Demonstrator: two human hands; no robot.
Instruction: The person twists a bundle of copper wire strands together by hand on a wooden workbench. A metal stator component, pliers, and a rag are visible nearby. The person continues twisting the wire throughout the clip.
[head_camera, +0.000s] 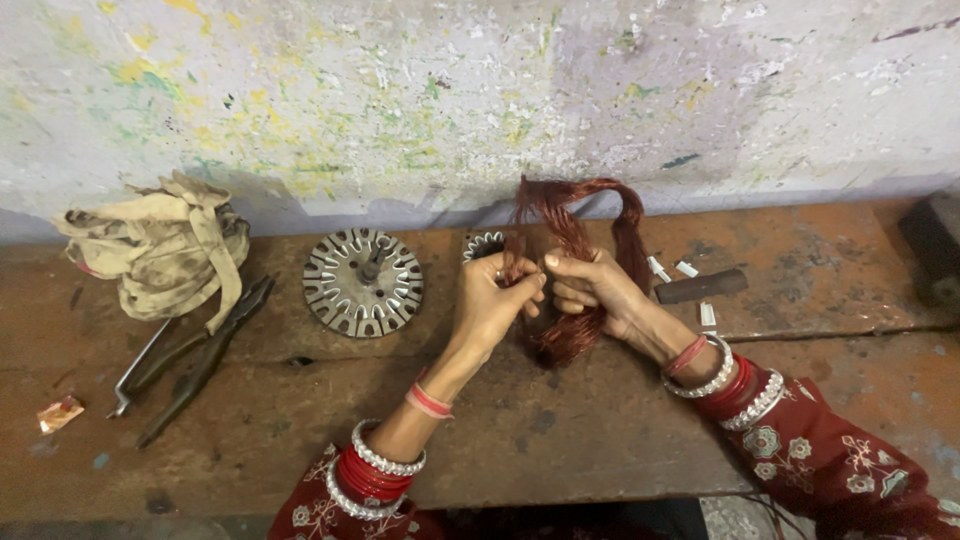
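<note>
A loose hank of reddish copper wire (575, 235) loops up in front of the wall and hangs down between both hands. My left hand (492, 300) pinches strands at the left side of the hank. My right hand (592, 288) grips the bundle from the right, fingers curled round it. Just behind my left hand, a second slotted metal stator (483, 245) is partly hidden. Both wrists wear red and silver bangles.
A round slotted metal stator disc (363, 280) lies left of the hands on the worn wooden bench (560, 430). Further left are a dirty cloth bundle (165, 250) and pliers (190, 355). A dark short bar (702, 286) and small white pieces (686, 268) lie to the right.
</note>
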